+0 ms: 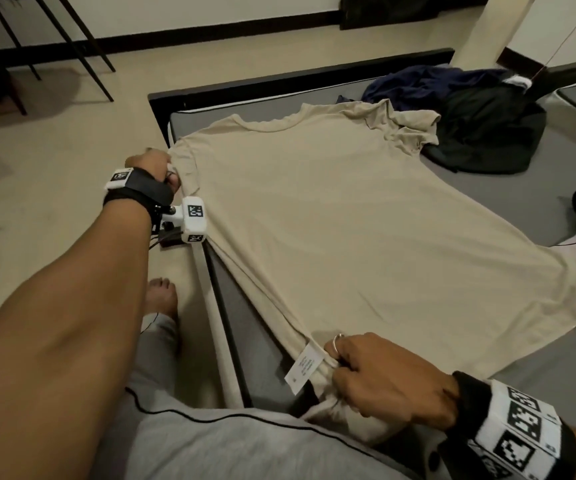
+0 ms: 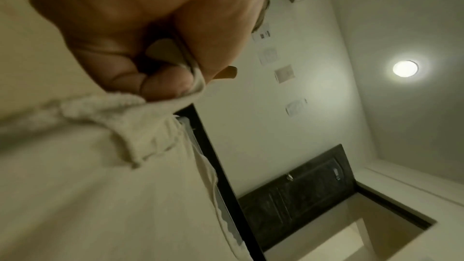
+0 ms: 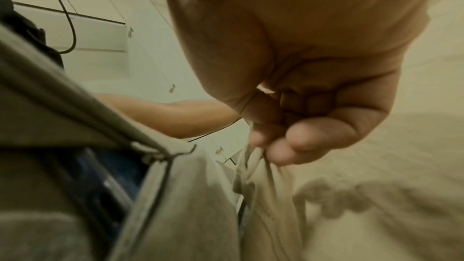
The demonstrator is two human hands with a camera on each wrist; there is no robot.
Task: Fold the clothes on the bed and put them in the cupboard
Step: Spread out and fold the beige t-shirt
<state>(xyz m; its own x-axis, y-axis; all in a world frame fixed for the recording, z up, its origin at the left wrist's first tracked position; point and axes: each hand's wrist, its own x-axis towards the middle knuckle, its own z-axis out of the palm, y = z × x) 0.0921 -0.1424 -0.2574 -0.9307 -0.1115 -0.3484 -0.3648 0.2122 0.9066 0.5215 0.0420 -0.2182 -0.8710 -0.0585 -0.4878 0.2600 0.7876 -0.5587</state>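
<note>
While the beige t-shirt (image 1: 331, 216) lies spread on the bed (image 1: 508, 199) from the head cam, left hand (image 1: 153, 168) pinching its sleeve and right hand (image 1: 380, 375) bunching the hem, both wrist cams are blurry, fingers (image 2: 165, 82) probably curled round cloth.

Black chair legs (image 1: 82, 46); dark door (image 2: 298, 192); ceiling light (image 2: 405, 68).

Black wristbands (image 1: 508, 441) with white checkered markers; ring (image 1: 337, 338); grey shorts (image 1: 245, 445).
</note>
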